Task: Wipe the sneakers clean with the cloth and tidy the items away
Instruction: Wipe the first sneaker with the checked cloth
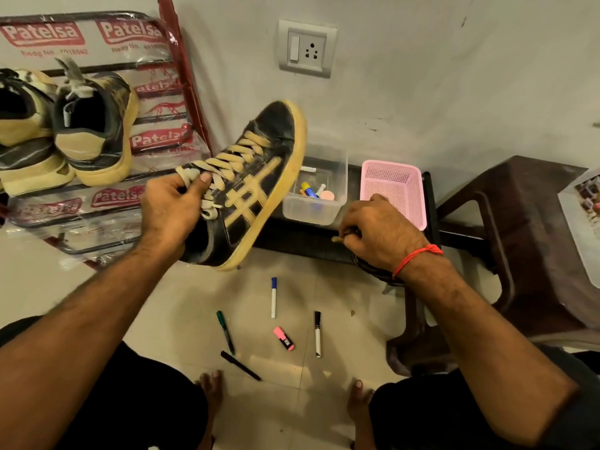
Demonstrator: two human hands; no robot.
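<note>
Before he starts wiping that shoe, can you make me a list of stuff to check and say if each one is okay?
1. Sneaker held firmly: ok, the left hand grips it at the laces, off the floor.
2. Cloth in hand: cannot tell, the right hand curls round something dark on the bench.
3. Other sneakers put away: ok, on the rack.
4. Floor tidy: not ok, the pens and pink highlighter lie loose.
5. Pink basket ready: ok, nothing visible in it.
</note>
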